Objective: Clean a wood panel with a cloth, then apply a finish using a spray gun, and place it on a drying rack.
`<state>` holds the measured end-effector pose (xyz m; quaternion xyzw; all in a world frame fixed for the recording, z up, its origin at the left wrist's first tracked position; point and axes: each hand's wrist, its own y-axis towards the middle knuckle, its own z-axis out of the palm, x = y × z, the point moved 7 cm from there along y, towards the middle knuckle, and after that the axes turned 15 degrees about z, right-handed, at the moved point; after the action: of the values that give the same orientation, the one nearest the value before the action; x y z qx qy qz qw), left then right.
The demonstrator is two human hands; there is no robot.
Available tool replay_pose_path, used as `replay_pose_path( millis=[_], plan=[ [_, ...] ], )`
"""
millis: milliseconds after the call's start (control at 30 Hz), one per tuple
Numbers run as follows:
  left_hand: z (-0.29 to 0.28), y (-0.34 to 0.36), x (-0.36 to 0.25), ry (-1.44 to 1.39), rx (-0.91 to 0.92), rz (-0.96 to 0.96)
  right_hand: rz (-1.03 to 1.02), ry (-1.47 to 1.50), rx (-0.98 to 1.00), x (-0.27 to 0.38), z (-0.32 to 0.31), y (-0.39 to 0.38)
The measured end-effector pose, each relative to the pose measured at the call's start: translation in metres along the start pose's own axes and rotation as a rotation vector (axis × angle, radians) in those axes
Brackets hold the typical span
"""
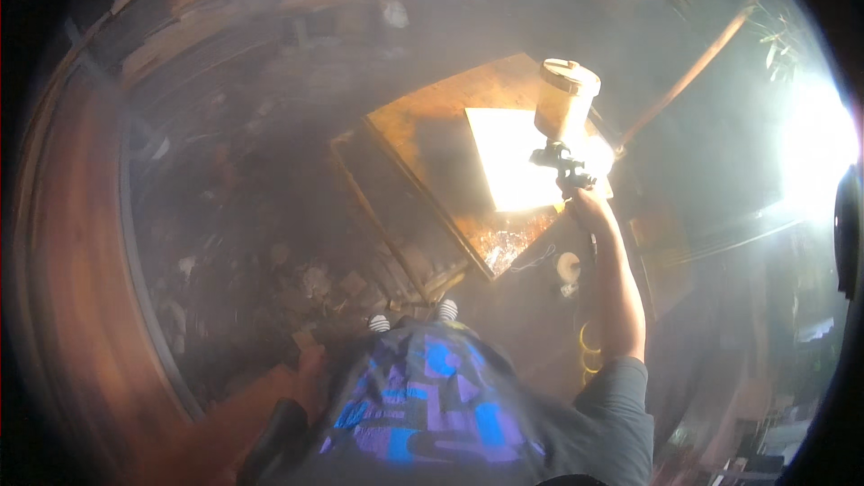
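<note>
one table (418,108), one white panel (508,162), one spray gun (562,112)

Hazy dimness, harsh light (819,151) well right of the right hand (587,204), board (506,166) left of it glaring white, fisheye bending outward.

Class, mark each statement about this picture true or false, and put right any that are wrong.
1. The right hand holds a spray gun. True.
2. The white panel hangs on a wall. False: it lies on a wooden board.
3. The left hand also grips the spray gun. False: it is well away from it, low on the left.
4. A bright light glares at the picture's right. True.
5. The spray gun has no cup. False: a lidded cup is attached.
</note>
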<state>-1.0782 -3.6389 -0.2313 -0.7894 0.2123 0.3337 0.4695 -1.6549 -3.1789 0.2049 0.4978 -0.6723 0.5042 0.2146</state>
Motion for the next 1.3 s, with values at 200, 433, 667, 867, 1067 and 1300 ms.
replay_pose_path(
  millis=[200, 433, 667, 867, 1067, 1300],
  plan=[
    [0.051, -0.042, 0.012, -0.263, -0.139, 0.049, 0.004, -0.097, -0.041, -0.012, -0.008, 0.017],
    [0.117, -0.089, 0.096, 0.405, -0.045, 0.318, -0.103, -0.241, -0.015, 0.024, 0.000, -0.033],
    [0.189, -0.149, 0.049, 0.766, 0.058, 0.658, -0.137, -0.195, -0.090, 0.009, -0.022, -0.028],
    [0.158, -0.114, 0.093, 0.537, 0.037, 0.459, -0.007, -0.288, -0.023, 0.015, -0.018, -0.027],
    [0.118, -0.076, 0.060, 0.801, 0.159, 0.738, 0.027, -0.247, -0.047, 0.002, -0.008, 0.015],
    [0.014, -0.107, 0.022, 0.739, 0.061, 0.849, 0.138, -0.213, -0.312, -0.016, -0.017, -0.008]
  ],
)
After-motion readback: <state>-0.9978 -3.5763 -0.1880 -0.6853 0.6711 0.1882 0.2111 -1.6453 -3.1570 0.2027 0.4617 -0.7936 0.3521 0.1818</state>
